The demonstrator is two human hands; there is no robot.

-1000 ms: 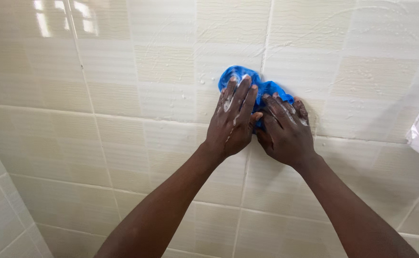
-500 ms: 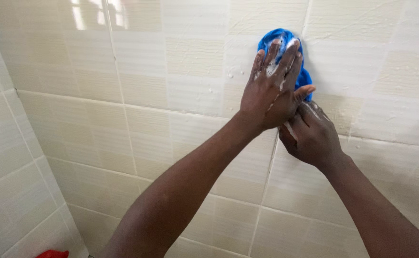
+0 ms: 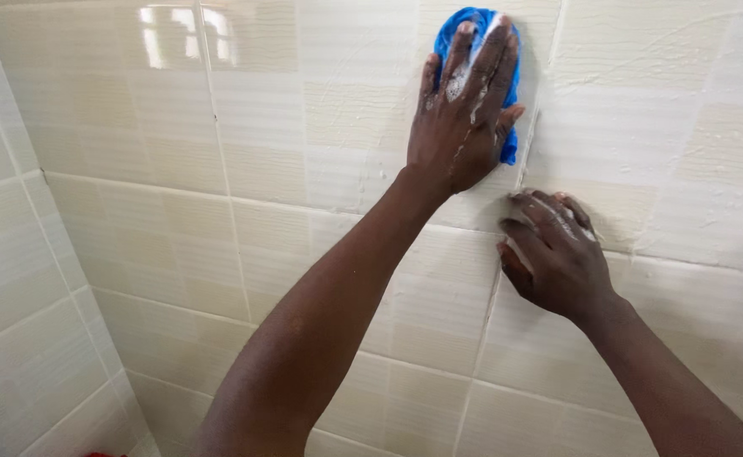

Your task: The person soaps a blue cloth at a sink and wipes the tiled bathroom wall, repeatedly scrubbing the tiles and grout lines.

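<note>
A blue cleaning cloth [image 3: 507,127] is pressed flat against the cream tiled wall [image 3: 219,169], high up, its long axis running roughly vertical beneath the left hand [image 3: 460,118]. That hand covers it with soapy fingers extended and close together, arm stretched upward. The right hand [image 3: 553,258] rests lower right, apart from the cloth, fingers curled against the wet tile.

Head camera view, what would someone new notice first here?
The bright blue cloth stands out at the top, pressed flat against the cream tiled wall by the soapy left hand. Just below and to the right, the right hand rests with bent fingers on the wall, apart from the cloth. Soap streaks smear the tiles around them.
</note>
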